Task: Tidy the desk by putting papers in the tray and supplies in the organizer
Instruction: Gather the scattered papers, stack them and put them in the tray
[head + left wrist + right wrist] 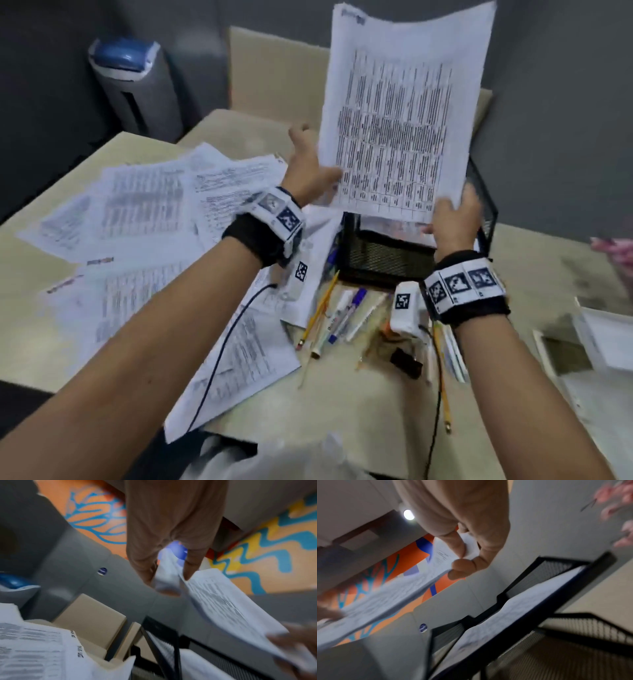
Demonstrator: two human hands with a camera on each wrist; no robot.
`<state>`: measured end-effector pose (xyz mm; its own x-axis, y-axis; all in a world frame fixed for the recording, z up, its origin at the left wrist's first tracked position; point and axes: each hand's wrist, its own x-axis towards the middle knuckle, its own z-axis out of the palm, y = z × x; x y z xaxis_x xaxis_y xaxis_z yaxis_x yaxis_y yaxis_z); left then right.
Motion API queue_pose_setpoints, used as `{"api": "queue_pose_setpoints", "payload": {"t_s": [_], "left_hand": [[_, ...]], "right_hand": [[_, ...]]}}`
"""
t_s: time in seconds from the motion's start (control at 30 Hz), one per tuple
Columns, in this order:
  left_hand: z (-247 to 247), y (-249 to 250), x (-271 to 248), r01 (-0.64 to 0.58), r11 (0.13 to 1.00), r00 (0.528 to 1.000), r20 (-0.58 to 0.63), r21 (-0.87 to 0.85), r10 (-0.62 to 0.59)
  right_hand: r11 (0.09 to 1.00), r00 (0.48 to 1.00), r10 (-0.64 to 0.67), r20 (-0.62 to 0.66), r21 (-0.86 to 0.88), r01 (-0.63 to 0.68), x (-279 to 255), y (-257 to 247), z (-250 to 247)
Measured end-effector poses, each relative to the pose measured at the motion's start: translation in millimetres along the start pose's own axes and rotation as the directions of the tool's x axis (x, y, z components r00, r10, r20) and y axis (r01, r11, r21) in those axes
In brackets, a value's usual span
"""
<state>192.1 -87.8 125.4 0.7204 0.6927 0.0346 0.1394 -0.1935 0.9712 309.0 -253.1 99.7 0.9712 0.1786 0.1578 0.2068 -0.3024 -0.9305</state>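
**Sheet Held Over Tray, Papers Left, Supplies in Front**

A printed sheet was held upright above the mesh tray, the left hand at its lower left edge and the right hand at its lower right corner. Paper already lay in the tray. Loose papers were spread over the desk to the tray's left. Pens and pencils lay on the desk just in front of the tray, with a binder clip nearer the person. A bin stood behind the desk's left side.
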Motion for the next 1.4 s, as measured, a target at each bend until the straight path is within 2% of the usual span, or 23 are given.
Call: {"api": "queue_pose_setpoints", "payload": {"t_s": [0.07, 0.13, 0.27, 0.37, 0.47, 0.5, 0.53, 0.63, 0.7, 0.77, 0.83, 0.87, 0.93, 1.0, 1.03, 1.07, 1.13, 1.2, 1.33, 1.4], "left_hand": [[37, -6, -1, -0.089, 0.986, 0.995, 0.051, 0.143, 0.083], [65, -9, 3, -0.155, 0.934, 0.984, 0.135, 0.322, 0.116], [100, -16, 9, -0.205, 0.771, 0.958, 0.285, 0.603, 0.033], [111, -31, 6, -0.253, 0.627, 0.944, 0.33, 0.736, -0.006], [103, -37, -4, -0.266, 0.453, 0.964, 0.242, 0.851, 0.111], [94, -37, -6, -0.277, 0.409, 0.959, 0.227, 0.869, 0.168], [83, -39, -7, -0.268, 0.402, 0.958, 0.198, 0.875, 0.208], [36, -55, -12, -0.13, 0.517, 0.974, 0.011, 0.846, 0.227], [-2, -78, -18, 0.019, 0.574, 0.982, -0.123, 0.819, 0.142], [-46, -109, -29, 0.193, 0.575, 0.973, -0.232, 0.795, -0.005], [-93, -144, -48, 0.39, 0.54, 0.92, -0.34, 0.746, -0.195], [-115, -161, -60, 0.489, 0.507, 0.872, -0.395, 0.709, -0.289], [-156, -190, -88, 0.67, 0.426, 0.74, -0.499, 0.609, -0.451], [-184, -211, -117, 0.777, 0.353, 0.622, -0.549, 0.521, -0.558], [-193, -219, -130, 0.802, 0.322, 0.585, -0.549, 0.504, -0.597], [-199, -226, -140, 0.813, 0.295, 0.563, -0.549, 0.502, -0.618], [-206, -234, -151, 0.818, 0.261, 0.548, -0.557, 0.512, -0.624], [-213, -240, -151, 0.815, 0.286, 0.557, -0.548, 0.503, -0.624], [-234, -249, -146, 0.759, 0.513, 0.65, -0.433, 0.4, -0.625], [-246, -252, -145, 0.715, 0.558, 0.699, -0.418, 0.422, -0.58]], "right_hand": [[0.993, 0.999, 0.05, -0.015, -0.109, -0.052, 20, 9, -18], [0.971, 0.994, 0.11, -0.003, -0.212, -0.108, 35, 20, -33], [0.897, 0.984, 0.172, 0.048, -0.422, -0.136, 47, 38, -47], [0.845, 0.99, 0.102, 0.097, -0.533, -0.035, 48, 49, -46], [0.715, 0.996, -0.051, 0.079, -0.693, 0.092, 40, 54, -38], [0.679, 0.993, -0.101, 0.061, -0.725, 0.114, 35, 50, -33], [0.672, 0.987, -0.153, 0.055, -0.727, 0.144, 27, 45, -26], [0.758, 0.929, -0.349, 0.124, -0.545, 0.358, -7, 24, 8], [0.79, 0.859, -0.45, 0.244, -0.34, 0.511, -34, 13, 41], [0.795, 0.778, -0.466, 0.421, -0.186, 0.577, -60, 10, 76], [0.791, 0.69, -0.401, 0.602, -0.152, 0.593, -82, 15, 112], [0.786, 0.642, -0.338, 0.688, -0.168, 0.595, -92, 19, 129], [0.742, 0.526, -0.199, 0.827, -0.223, 0.632, -109, 27, 164], [0.645, 0.415, -0.083, 0.906, -0.269, 0.715, -124, 32, 197], [0.592, 0.379, -0.037, 0.924, -0.286, 0.754, -130, 33, 214], [0.542, 0.366, -0.005, 0.93, -0.305, 0.783, -135, 32, 230], [0.467, 0.392, 0.042, 0.919, -0.365, 0.805, -142, 31, 262], [0.444, 0.457, 0.114, 0.882, -0.456, 0.771, -149, 31, 288], [0.488, 0.593, 0.265, 0.76, -0.637, 0.597, -151, 41, 321], [0.46, 0.64, 0.211, 0.739, -0.653, 0.602, -144, 44, 321]]}}
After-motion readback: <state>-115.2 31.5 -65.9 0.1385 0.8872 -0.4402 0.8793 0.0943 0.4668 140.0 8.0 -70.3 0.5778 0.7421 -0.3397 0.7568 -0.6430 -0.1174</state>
